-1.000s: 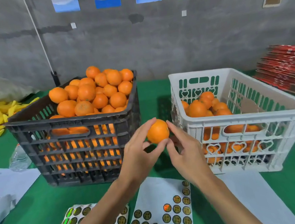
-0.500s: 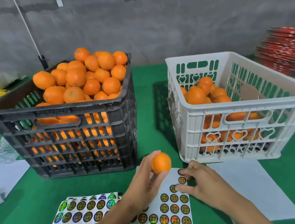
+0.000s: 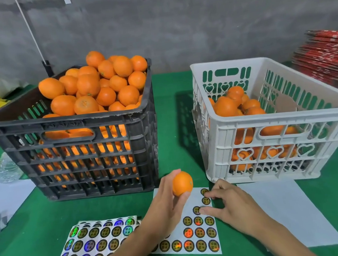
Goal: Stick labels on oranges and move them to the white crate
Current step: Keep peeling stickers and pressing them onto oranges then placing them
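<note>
Holding a single orange (image 3: 182, 183) above the green tabletop (image 3: 29, 247), the left hand (image 3: 164, 205) keeps its grip closed around the fruit, thumb below and fingers behind it. The orange sits in the air in front of the gap between the two crates, over the upper left corner of a label sheet (image 3: 195, 234). The right hand (image 3: 229, 204) rests on that sheet with its fingers curled; the index fingertip touches a round label near the sheet's upper right corner and the thumb tip presses beside another label lower down. Whether a label is pinched free in this grip cannot be told. The sheet carries rows of round gold holographic labels in its lower and right portions. A second label sheet (image 3: 93, 249), fully populated, lies to the left on the tabletop. The black crate (image 3: 76, 143) stands at the left rear, heaped with oranges above its rim. The white crate (image 3: 270, 128) stands at the right rear, partly filled with oranges. A blank white paper (image 3: 285, 213) lies in front of the white crate.
</note>
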### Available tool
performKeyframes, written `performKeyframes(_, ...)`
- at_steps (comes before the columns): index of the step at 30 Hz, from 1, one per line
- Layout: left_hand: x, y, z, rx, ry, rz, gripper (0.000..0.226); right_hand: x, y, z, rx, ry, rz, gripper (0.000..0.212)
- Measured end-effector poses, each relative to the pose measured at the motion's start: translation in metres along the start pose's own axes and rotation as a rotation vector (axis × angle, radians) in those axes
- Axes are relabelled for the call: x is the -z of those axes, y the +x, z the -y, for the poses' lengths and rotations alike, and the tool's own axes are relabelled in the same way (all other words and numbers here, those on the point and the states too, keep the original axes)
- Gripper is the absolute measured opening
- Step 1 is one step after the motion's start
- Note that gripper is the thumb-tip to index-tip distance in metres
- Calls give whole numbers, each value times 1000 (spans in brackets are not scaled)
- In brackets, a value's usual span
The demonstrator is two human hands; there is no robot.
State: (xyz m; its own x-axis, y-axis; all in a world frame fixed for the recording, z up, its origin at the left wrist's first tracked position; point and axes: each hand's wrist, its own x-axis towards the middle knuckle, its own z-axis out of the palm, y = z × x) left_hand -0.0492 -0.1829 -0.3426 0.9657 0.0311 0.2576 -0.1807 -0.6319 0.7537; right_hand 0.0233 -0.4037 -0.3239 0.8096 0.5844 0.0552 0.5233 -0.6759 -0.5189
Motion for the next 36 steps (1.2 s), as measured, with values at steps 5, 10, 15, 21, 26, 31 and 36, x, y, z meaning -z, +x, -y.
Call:
performKeyframes(5, -1, -1, 1, 13, 15, 13, 57, 1, 3, -1, 80, -74, 7, 43)
performKeyframes(10, 0, 1, 1, 42, -21, 28, 56, 2, 2, 0, 204, -244, 12, 47)
performKeyframes(15, 1, 3, 2, 49, -22, 34, 57, 3, -2, -1, 207, -271, 36, 69)
performKeyframes(21, 0, 2, 2, 55, -34, 42, 55, 0, -5, -1, 239, -160, 18, 45)
performKeyframes(26, -1, 3, 4, 64, -42, 41, 55, -11, -4, 3, 45, 38, -119, 27)
performKeyframes(31, -1, 3, 4, 62, -26, 51, 57, -9, 4, 5, -154, 245, -27, 17)
performKeyframes(36, -2, 2, 7, 58, -37, 41, 58, -8, 12, 3, -269, 502, -126, 16)
